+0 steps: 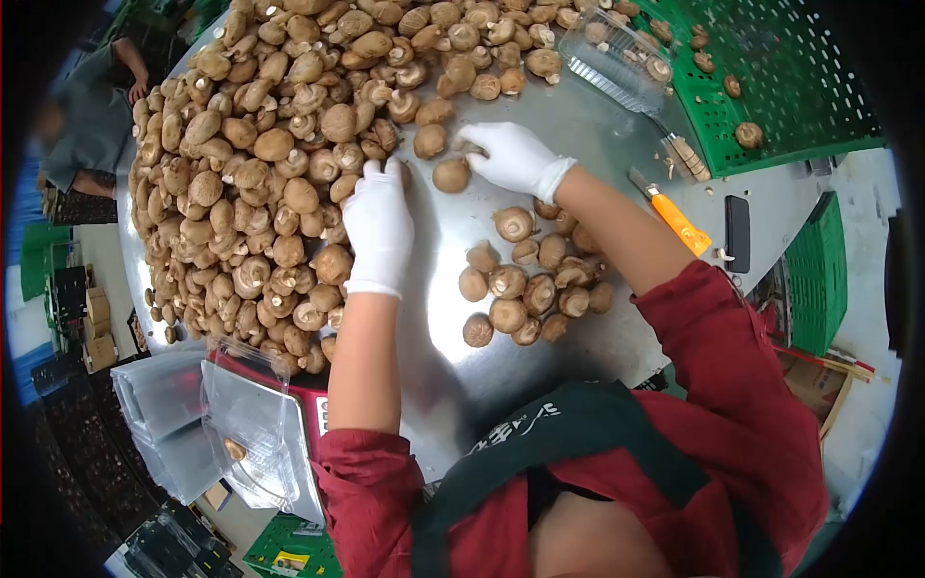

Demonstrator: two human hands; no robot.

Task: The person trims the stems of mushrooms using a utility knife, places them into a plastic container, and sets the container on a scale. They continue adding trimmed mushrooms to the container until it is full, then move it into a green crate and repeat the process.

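My left hand (379, 229), in a white glove, is at the inner edge of a big heap of brown mushrooms (252, 173). Its fingers are bent closed among the caps, and what they hold, if anything, is hidden. A mushroom partly shows beside its fingertips. My right hand (513, 159), also gloved in white, has thumb and fingers curled together around a mushroom (471, 148) that is mostly covered. Right below those fingertips lies a single round mushroom (451, 176) on the metal table (438, 260). Nearer to me sits a smaller group of mushrooms (540, 289), several showing their undersides.
At the back right are a clear plastic tray (617, 63) and a green crate (771, 87) with a few mushrooms. An orange-handled knife (679, 223) and a phone (737, 233) lie right. Clear trays (178, 414) and a scale (265, 429) stand front left. Another person (92, 120) is far left.
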